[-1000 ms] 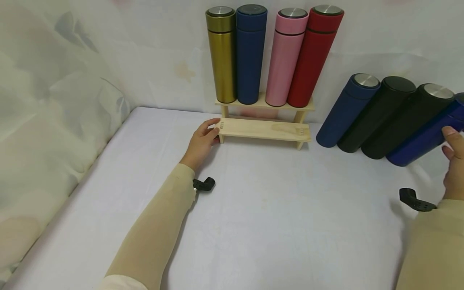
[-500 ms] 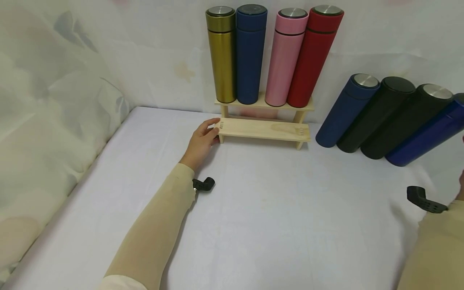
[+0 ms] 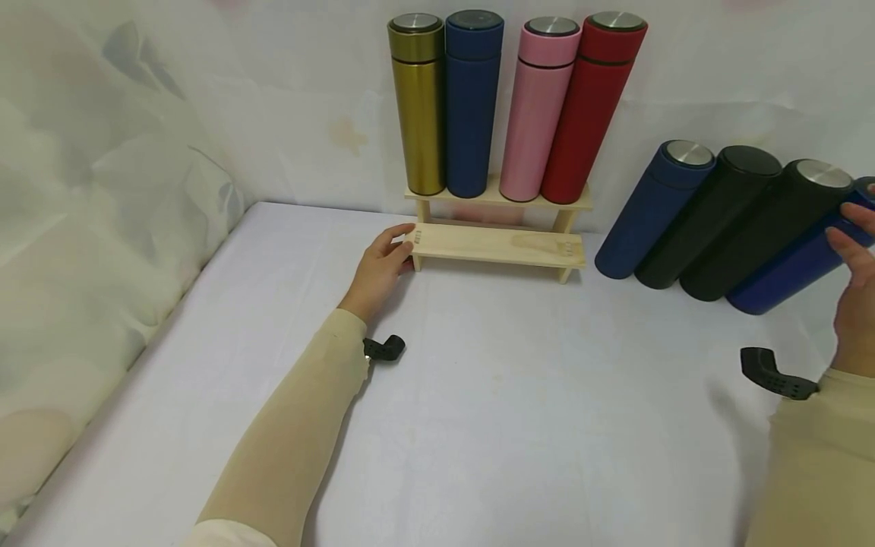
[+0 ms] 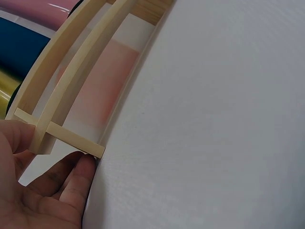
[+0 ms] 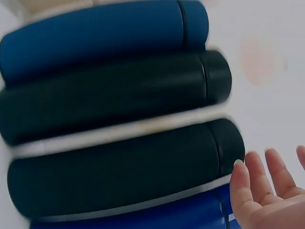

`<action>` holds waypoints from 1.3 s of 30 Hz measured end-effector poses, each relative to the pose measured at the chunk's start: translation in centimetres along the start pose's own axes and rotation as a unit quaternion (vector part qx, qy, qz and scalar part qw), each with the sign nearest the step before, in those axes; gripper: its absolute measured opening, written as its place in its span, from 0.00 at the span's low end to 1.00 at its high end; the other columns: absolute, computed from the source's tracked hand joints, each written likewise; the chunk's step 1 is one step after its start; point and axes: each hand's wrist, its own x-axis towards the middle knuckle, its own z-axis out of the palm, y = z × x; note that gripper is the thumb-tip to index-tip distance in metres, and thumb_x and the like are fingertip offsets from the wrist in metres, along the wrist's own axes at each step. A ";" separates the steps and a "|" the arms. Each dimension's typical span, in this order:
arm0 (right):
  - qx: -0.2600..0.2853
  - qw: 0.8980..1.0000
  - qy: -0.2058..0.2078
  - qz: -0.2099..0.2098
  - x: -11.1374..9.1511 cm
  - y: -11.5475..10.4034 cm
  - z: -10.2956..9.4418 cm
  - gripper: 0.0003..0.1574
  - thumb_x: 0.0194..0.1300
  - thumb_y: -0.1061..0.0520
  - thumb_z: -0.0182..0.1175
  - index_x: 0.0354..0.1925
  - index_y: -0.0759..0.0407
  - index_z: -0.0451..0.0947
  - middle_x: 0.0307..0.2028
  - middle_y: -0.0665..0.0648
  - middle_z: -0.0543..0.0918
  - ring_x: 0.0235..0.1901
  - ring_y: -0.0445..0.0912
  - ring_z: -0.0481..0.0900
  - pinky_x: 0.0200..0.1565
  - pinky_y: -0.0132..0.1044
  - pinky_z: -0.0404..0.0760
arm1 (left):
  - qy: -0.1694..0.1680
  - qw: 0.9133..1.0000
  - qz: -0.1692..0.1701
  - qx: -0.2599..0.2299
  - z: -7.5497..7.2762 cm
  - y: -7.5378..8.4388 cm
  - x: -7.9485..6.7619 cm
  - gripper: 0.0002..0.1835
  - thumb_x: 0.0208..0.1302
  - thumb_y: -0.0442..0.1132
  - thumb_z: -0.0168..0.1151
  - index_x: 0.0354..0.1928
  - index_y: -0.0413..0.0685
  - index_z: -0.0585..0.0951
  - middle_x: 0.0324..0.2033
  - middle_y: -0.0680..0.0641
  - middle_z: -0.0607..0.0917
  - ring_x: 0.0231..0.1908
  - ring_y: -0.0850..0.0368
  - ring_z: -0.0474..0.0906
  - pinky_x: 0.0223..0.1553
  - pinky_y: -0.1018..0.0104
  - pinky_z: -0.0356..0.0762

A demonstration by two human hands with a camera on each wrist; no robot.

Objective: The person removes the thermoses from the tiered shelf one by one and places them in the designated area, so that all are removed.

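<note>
My left hand (image 3: 380,267) holds the left end of a two-step wooden stand (image 3: 495,245). In the left wrist view, the thumb lies at the shelf end and the other fingers (image 4: 78,183) bend near the lower leg. At the right edge, my right hand (image 3: 854,304) is by a bright blue thermos flask (image 3: 772,277), partly covering it. The right wrist view shows its fingers (image 5: 279,174) spread and nearly straight beside the flask caps, gripping nothing; contact is hard to tell. Left of that flask stand two black flasks (image 3: 711,216) (image 3: 766,228) and a dark blue flask (image 3: 652,213).
On the stand's upper step are a gold flask (image 3: 419,125), a navy flask (image 3: 472,121), a pink flask (image 3: 538,129) and a red flask (image 3: 593,121). Pale cloth (image 3: 301,114) hangs behind. White cloth covers the table (image 3: 513,395).
The right hand moved out past the right edge, then came back beside the bright blue flask with its fingers spread. My left hand, the stand and the flasks keep their places.
</note>
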 end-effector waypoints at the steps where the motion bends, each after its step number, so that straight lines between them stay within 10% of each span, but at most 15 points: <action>1: 0.001 1.000 -0.003 0.016 -0.4 -0.4 0.6 0.22 0.83 0.62 0.61 0.70 0.59 0.79 0.69 0.59 0.78 0.65 0.51 0.78 0.70 0.34 0.72 | 0.000 1.000 0.000 0.000 0.0 0.0 0.0 0.23 0.87 0.40 0.56 0.77 0.53 0.76 0.67 0.36 0.79 0.63 0.44 0.81 0.63 0.58 0.83; 22: 0.209 0.966 -0.152 0.031 -4.6 -3.5 7.3 0.41 0.61 0.61 0.80 0.69 0.68 0.76 0.65 0.75 0.72 0.57 0.67 0.79 0.55 0.50 0.85 | 0.004 1.000 0.000 0.006 0.0 0.0 0.1 0.22 0.86 0.40 0.56 0.76 0.54 0.77 0.66 0.38 0.80 0.61 0.45 0.82 0.62 0.58 0.84; 39: 0.201 0.942 -0.260 0.070 -7.5 -2.6 10.6 0.36 0.72 0.61 0.71 0.74 0.64 0.73 0.67 0.76 0.71 0.64 0.66 0.76 0.59 0.50 0.83 | 0.003 1.000 0.000 0.011 -0.2 0.3 -0.2 0.22 0.87 0.41 0.56 0.77 0.54 0.76 0.66 0.38 0.79 0.62 0.45 0.82 0.62 0.58 0.83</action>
